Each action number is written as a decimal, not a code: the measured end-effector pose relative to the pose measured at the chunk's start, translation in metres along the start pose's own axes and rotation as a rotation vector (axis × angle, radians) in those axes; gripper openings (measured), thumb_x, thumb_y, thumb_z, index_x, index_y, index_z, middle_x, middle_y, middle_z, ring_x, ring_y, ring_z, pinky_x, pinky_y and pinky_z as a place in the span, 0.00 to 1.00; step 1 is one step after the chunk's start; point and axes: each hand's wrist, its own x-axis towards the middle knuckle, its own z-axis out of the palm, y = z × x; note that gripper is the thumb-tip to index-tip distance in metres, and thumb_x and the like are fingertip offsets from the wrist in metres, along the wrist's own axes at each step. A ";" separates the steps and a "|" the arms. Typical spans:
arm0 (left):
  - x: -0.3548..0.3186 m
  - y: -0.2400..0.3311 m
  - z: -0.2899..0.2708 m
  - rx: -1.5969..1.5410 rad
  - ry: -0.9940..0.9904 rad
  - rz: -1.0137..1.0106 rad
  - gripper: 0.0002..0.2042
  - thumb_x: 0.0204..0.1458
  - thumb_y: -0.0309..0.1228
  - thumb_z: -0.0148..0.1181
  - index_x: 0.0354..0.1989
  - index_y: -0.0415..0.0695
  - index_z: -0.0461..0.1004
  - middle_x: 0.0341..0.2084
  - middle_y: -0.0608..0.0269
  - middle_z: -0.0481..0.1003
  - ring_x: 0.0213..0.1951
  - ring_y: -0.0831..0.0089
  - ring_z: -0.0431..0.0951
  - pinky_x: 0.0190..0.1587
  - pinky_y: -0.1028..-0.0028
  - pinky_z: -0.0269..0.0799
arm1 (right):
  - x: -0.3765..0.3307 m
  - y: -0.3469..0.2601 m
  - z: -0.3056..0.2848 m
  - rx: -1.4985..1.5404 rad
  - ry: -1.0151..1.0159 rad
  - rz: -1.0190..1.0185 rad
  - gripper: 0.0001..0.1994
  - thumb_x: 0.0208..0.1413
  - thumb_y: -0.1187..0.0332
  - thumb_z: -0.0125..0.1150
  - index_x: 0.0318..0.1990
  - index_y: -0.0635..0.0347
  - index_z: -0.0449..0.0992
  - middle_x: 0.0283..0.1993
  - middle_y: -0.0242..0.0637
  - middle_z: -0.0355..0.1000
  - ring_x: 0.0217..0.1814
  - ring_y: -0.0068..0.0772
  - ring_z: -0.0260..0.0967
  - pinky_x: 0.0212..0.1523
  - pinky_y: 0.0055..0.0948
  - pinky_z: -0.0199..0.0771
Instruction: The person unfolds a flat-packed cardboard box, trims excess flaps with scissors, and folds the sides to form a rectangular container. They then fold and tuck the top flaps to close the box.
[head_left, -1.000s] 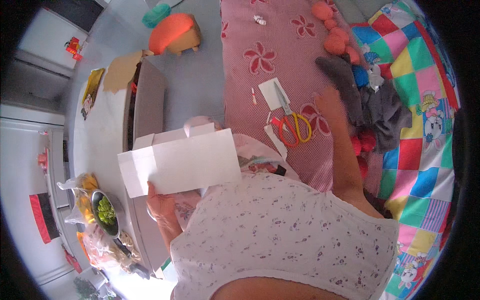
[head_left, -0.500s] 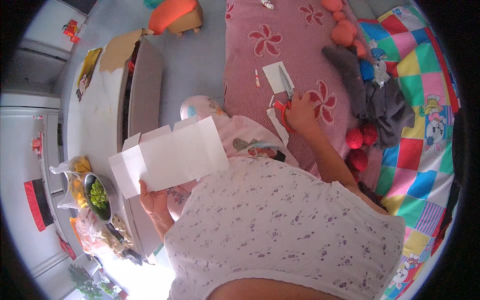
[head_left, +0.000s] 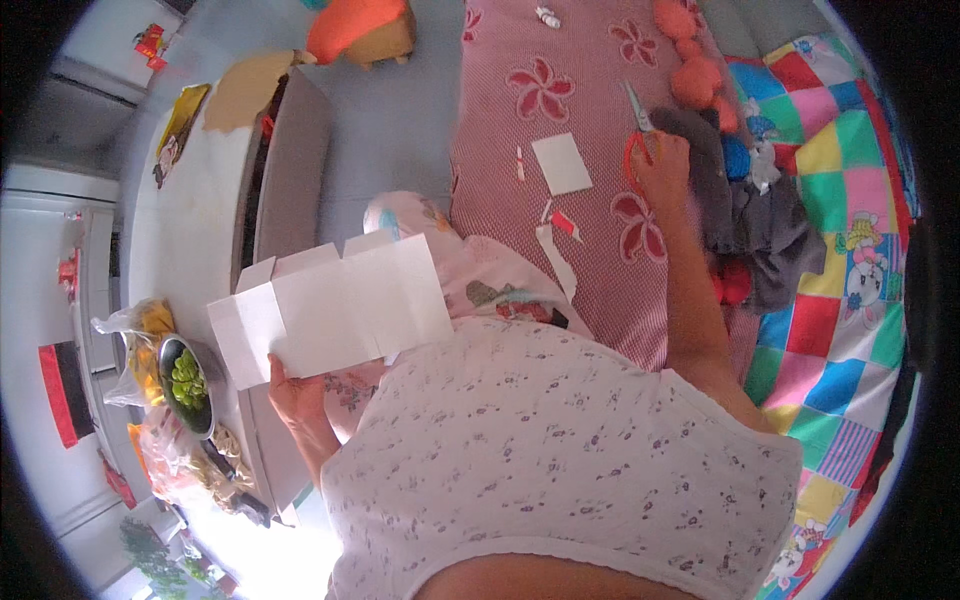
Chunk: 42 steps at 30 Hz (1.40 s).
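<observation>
My left hand point(head_left: 297, 394) grips the lower edge of an unfolded white cardboard box point(head_left: 340, 310), which rests across my lap with its flaps upward. Farther right, my right hand point(head_left: 664, 168) is closed on red-handled scissors point(head_left: 638, 150), their blades pointing away from me over the pink patterned cover. To the left of the scissors lies a white square card point(head_left: 562, 163). Nearer to me are a white paper scrap point(head_left: 556, 262) and a small red-and-white piece point(head_left: 566, 226). A thin scrap point(head_left: 520, 163) lies left of the card.
Dark grey cloth point(head_left: 770, 230), coral balls point(head_left: 692, 80) and a checkered quilt point(head_left: 840, 310) line the right side. At left stands a white-topped table point(head_left: 190, 240) bearing a bowl of green vegetables point(head_left: 190, 385) and plastic bags. An orange-topped stool point(head_left: 365, 30) stands beyond.
My right hand has carried the scissors away and to the right, off the square card. The card and the small red-and-white piece now show fully. My left hand still holds the cardboard box.
</observation>
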 end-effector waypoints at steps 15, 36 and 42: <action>-0.001 -0.011 0.010 0.076 -0.009 0.023 0.19 0.58 0.37 0.43 0.54 0.40 0.60 0.53 0.51 0.64 0.55 0.54 0.63 0.55 0.50 0.59 | 0.115 0.060 0.093 -0.149 -0.080 0.181 0.17 0.46 0.60 0.58 0.35 0.68 0.71 0.35 0.54 0.69 0.40 0.57 0.65 0.43 0.47 0.63; -0.004 -0.031 0.051 0.177 -0.098 0.054 0.19 0.58 0.37 0.43 0.53 0.39 0.60 0.51 0.53 0.64 0.53 0.58 0.63 0.54 0.55 0.61 | 0.103 0.030 0.098 -0.087 -0.162 0.201 0.19 0.50 0.56 0.54 0.36 0.68 0.71 0.33 0.55 0.71 0.38 0.53 0.70 0.39 0.44 0.69; -0.001 -0.021 0.025 0.264 -0.055 0.078 0.19 0.59 0.38 0.42 0.54 0.38 0.60 0.52 0.51 0.64 0.53 0.56 0.64 0.54 0.53 0.62 | 0.120 0.083 0.137 -0.189 -0.207 0.296 0.17 0.51 0.56 0.47 0.26 0.60 0.76 0.25 0.46 0.73 0.29 0.50 0.72 0.32 0.49 0.69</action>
